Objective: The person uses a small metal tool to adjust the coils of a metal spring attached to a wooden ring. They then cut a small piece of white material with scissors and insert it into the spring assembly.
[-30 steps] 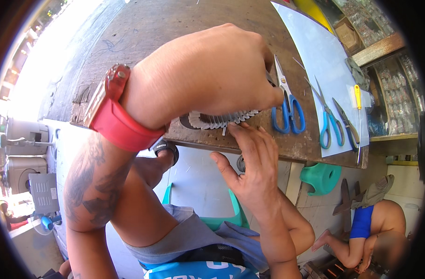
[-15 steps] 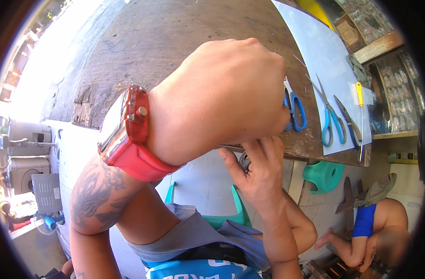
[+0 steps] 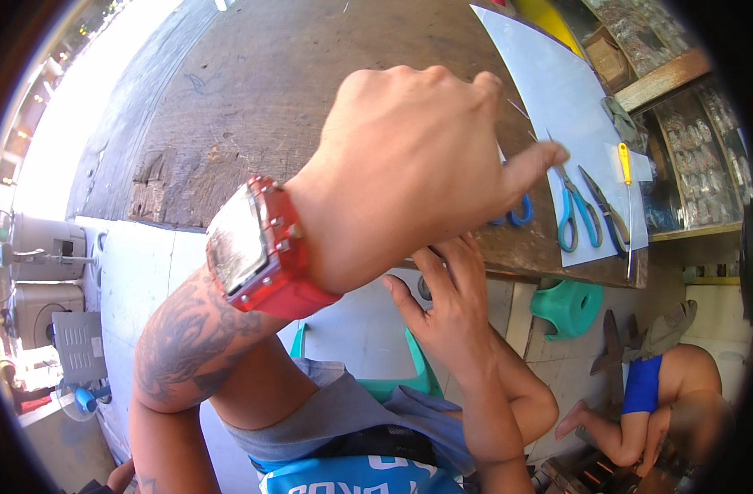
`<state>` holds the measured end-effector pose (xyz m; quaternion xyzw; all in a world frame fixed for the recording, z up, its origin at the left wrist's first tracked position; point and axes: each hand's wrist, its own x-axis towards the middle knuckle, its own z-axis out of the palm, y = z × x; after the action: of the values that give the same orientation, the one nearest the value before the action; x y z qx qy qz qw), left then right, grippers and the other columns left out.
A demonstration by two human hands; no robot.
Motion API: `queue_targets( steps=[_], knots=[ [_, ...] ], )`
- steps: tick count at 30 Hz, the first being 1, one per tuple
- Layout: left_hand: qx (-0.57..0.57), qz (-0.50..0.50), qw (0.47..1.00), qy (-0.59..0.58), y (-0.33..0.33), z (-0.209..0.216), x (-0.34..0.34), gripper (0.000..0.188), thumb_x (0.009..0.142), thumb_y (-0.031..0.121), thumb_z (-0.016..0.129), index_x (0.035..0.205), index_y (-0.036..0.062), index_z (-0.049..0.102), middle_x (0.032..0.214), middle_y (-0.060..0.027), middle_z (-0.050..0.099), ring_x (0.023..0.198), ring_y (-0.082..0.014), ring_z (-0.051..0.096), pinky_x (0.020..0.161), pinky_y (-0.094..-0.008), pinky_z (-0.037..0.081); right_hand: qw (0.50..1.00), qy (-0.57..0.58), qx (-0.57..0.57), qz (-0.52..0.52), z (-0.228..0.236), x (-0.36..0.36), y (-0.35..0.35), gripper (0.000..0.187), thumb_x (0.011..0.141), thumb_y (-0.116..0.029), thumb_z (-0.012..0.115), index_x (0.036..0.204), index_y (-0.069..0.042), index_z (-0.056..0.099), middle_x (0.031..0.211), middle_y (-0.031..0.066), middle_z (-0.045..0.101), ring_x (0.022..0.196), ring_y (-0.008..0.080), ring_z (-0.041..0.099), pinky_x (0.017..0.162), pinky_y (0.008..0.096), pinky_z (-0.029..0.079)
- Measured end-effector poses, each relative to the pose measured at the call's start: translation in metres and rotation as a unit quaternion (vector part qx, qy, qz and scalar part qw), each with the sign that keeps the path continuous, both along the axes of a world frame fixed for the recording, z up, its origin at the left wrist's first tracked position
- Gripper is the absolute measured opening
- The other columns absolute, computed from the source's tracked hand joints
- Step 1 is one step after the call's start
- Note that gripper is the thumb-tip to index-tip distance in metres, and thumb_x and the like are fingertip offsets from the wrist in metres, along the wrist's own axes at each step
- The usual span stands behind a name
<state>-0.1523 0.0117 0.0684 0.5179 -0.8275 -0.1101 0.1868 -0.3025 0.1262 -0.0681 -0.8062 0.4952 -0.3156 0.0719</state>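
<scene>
My left hand (image 3: 418, 156), with a red watch (image 3: 265, 255) on its wrist, is raised over the wooden table (image 3: 236, 90), its back toward me. Its thumb points out to the right, apart from the rest; the other fingers are hidden behind the knuckles. Lower down, my right hand (image 3: 451, 309) is open near the table's front edge, thumb and fingers apart. Its fingertips pass partly out of sight beneath the left hand. A small round grey thing (image 3: 424, 288) shows behind its thumb. Blue-handled scissors (image 3: 521, 212) lie beside the left hand, partly covered by it.
On a white sheet (image 3: 529, 78) at right lie teal-handled scissors (image 3: 577, 222), dark-handled scissors (image 3: 614, 224) and a yellow-handled thin tool (image 3: 624, 165). A teal stool (image 3: 568, 309) stands beneath the table's right corner. Another person (image 3: 681, 379) sits low at the right. Shelves (image 3: 706, 156) hold small packets.
My left thumb has swung outward to the right, away from the fist-like hand. The left wrist has turned and moved slightly right; the right hand has shifted slightly left. The view has shifted a little.
</scene>
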Motion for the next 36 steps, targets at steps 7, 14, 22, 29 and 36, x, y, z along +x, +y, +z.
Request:
queue_targets(
  steps=[7, 14, 22, 29, 36],
  knots=[
    [0.026, -0.041, 0.994, 0.101, 0.010, -0.014, 0.033, 0.070, 0.101, 0.062, 0.072, 0.132, -0.0013, 0.075, 0.108, -0.0281, 0.080, 0.099, -0.0446, 0.079, 0.089, -0.0487, 0.062, 0.998, 0.051, 0.023, -0.007, 0.001, -0.001, 0.005, 0.056, 0.098, -0.025, 0.081, 0.150, -0.012, 0.065, 0.149, 0.0099, 0.061, 0.151, 0.0307, 0.052, 0.128, 0.0574, 0.036],
    [0.018, -0.038, 0.993, 0.113, 0.009, -0.020, 0.030, 0.068, 0.101, 0.059, 0.073, 0.131, -0.0014, 0.075, 0.109, -0.0281, 0.079, 0.102, -0.0462, 0.078, 0.089, -0.0485, 0.061, 0.999, 0.046, 0.028, -0.008, -0.002, 0.000, 0.007, 0.058, 0.098, -0.025, 0.080, 0.152, -0.012, 0.063, 0.151, 0.0097, 0.060, 0.152, 0.0304, 0.050, 0.129, 0.0571, 0.034],
    [-0.063, -0.075, 0.985, 0.141, 0.002, -0.029, 0.026, 0.067, 0.100, 0.060, 0.074, 0.127, -0.0019, 0.077, 0.111, -0.0263, 0.080, 0.103, -0.0446, 0.078, 0.090, -0.0463, 0.061, 0.989, -0.044, 0.022, -0.142, 0.023, -0.041, -0.009, 0.060, 0.097, -0.033, 0.083, 0.147, -0.005, 0.066, 0.148, 0.0215, 0.063, 0.145, 0.0404, 0.054, 0.120, 0.0548, 0.044],
    [0.065, -0.088, 0.968, 0.228, -0.003, -0.029, 0.025, 0.057, 0.105, 0.052, 0.071, 0.126, -0.0009, 0.078, 0.116, -0.0235, 0.080, 0.108, -0.0380, 0.078, 0.095, -0.0435, 0.059, 0.976, 0.140, 0.023, -0.168, 0.031, -0.063, -0.062, 0.071, 0.099, -0.049, 0.076, 0.149, 0.000, 0.062, 0.147, 0.0290, 0.061, 0.133, 0.0458, 0.058, 0.110, 0.0535, 0.051],
    [0.100, -0.082, 0.958, 0.255, 0.000, -0.030, 0.025, 0.050, 0.111, 0.044, 0.065, 0.130, -0.0006, 0.076, 0.113, -0.0210, 0.080, 0.105, -0.0306, 0.077, 0.095, -0.0410, 0.058, 0.975, 0.101, 0.020, -0.196, 0.052, -0.056, -0.038, 0.054, 0.099, -0.034, 0.071, 0.141, 0.000, 0.066, 0.137, 0.0278, 0.067, 0.116, 0.0445, 0.065, 0.102, 0.0529, 0.055]
  ],
)
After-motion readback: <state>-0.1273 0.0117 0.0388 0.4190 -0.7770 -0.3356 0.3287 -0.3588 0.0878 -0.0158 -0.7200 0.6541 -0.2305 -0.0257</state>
